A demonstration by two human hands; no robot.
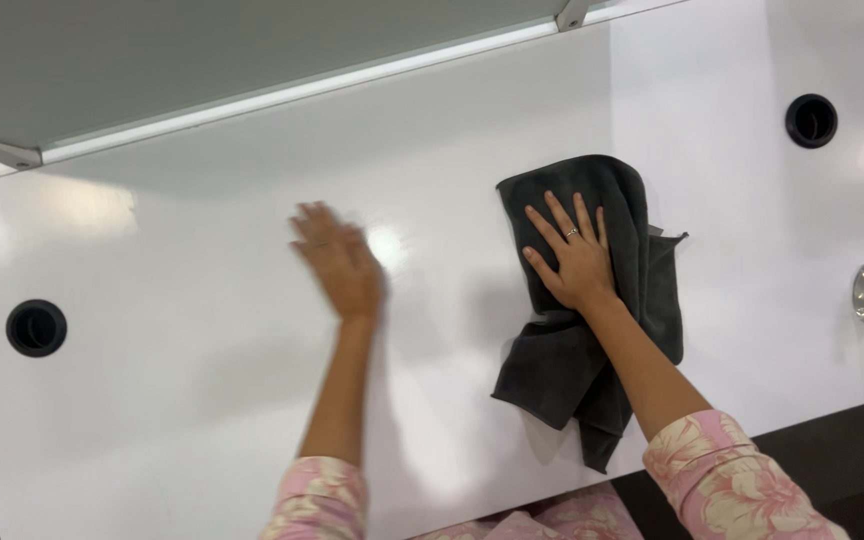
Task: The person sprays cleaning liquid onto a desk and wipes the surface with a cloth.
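Right hand (574, 258) lies flat, fingers spread, on a dark grey crumpled cloth (592, 330) at centre-right of the glossy white desk (202, 400) — left hand (337, 262), blurred, open-palmed, holds nothing at centre.

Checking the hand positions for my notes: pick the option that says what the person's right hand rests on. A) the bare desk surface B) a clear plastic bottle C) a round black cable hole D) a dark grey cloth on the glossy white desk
D: the right hand lies flat, fingers spread, on the dark grey cloth spread on the glossy white desk.
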